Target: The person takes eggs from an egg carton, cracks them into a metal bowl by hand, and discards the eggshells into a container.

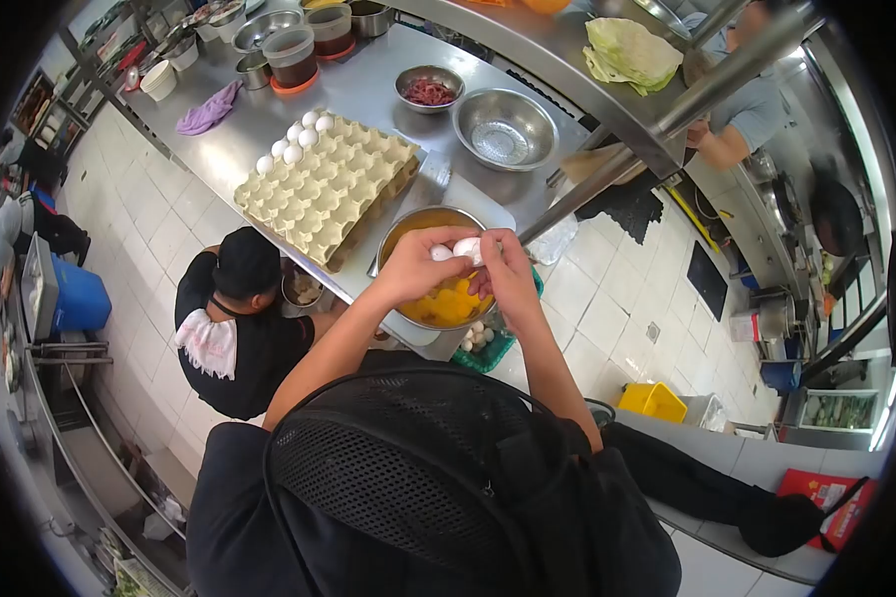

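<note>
Over a metal bowl (389, 237) of yolks and egg whites, my two hands are close together. My left hand (415, 267) is closed round a white egg (440, 253). Fingers of my right hand (509, 281) grip a second white egg (467, 249), right beside the first; whether its shell is cracked I cannot tell. Yellow yolk (446, 303) shows in the bowl below. To the left, a stack of cardboard egg trays (329, 189) carries several whole white eggs (294, 153) in its far corner. Below the bowl, eggshells (478, 336) lie in a green basket (490, 359).
A bowl of red meat strips (430, 93) and a wide steel bowl (506, 129) stand farther back on the steel table (388, 60). A crouching person (231, 328) is at the left. A metal shelf (538, 60) with cabbage (632, 53) overhangs the right side.
</note>
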A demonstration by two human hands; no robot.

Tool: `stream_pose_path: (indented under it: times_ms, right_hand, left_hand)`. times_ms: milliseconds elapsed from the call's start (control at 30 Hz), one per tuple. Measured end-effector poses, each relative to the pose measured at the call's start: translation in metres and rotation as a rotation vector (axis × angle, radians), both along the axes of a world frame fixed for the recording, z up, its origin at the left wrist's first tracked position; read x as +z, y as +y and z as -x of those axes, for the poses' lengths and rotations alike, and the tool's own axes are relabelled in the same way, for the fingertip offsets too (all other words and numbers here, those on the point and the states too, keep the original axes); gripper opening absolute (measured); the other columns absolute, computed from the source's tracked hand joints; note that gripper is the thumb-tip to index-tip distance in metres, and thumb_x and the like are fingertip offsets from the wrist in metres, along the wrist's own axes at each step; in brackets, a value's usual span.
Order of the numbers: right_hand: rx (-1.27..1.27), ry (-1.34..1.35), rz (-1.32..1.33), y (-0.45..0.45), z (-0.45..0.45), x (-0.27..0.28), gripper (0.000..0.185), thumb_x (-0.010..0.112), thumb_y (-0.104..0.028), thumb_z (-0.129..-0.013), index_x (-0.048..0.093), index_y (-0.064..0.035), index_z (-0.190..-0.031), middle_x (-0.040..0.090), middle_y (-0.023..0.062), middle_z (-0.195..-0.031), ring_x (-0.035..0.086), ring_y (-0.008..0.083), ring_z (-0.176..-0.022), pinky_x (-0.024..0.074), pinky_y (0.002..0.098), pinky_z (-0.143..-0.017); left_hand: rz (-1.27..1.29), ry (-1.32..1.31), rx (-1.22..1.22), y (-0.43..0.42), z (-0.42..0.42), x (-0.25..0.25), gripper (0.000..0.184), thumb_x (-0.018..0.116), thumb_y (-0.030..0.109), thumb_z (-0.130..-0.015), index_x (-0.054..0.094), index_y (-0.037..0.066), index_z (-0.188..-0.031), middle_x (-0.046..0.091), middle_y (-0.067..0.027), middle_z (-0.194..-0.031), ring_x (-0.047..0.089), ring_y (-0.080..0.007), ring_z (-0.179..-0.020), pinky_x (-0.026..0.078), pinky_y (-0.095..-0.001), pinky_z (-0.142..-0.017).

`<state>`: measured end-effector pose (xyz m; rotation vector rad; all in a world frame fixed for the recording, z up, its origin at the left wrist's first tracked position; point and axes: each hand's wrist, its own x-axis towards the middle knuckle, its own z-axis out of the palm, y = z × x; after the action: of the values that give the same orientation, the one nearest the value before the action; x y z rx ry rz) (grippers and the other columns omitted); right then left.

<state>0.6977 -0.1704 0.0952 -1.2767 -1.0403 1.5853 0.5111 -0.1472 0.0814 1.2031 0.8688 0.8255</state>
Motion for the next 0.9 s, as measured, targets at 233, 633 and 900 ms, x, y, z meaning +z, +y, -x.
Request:
stream_pose_path:
  times_ms: [233,633,900]
  right_hand:
    - [0.102,-0.040,-0.223,-0.001,0.002,-0.013,0.034,0.068,-0.004,-0.094,0.051,-0.0028,-0.123,0.068,0.0090,-0.105,0.065,0.0118,-0.085,0.0555,0.0258,-0.070]
    - [0.187,-0.419,-0.543,-0.005,0.016,-0.007,0.043,0.065,-0.002,-0.093,0.056,-0.0033,-0.135,0.070,0.0136,-0.109,0.068,0.0167,-0.093,0.0550,0.0293,-0.078]
    - [-0.416,-0.211,-0.300,-0.036,-0.050,-0.038,0.061,0.067,-0.014,-0.096,0.037,-0.0021,-0.147,0.069,0.0069,-0.091,0.063,0.0149,-0.070,0.0518,0.0286,-0.063]
  left_hand:
    - [-0.135,0.010,0.060,0.000,0.007,-0.018,0.040,0.066,0.001,-0.090,0.066,-0.002,-0.129,0.073,-0.0084,-0.114,0.066,-0.0108,-0.098,0.053,-0.0261,-0.085]
    - [-0.529,0.389,-0.040,0.014,0.026,0.019,0.070,0.070,0.010,-0.083,0.049,0.008,-0.150,0.073,-0.0189,-0.110,0.071,-0.0232,-0.100,0.053,-0.0346,-0.092]
    - [-0.441,0.713,0.260,0.156,0.127,0.019,0.051,0.071,0.029,-0.086,0.067,0.005,-0.130,0.074,-0.0196,-0.110,0.073,-0.0280,-0.099,0.055,-0.0386,-0.089]
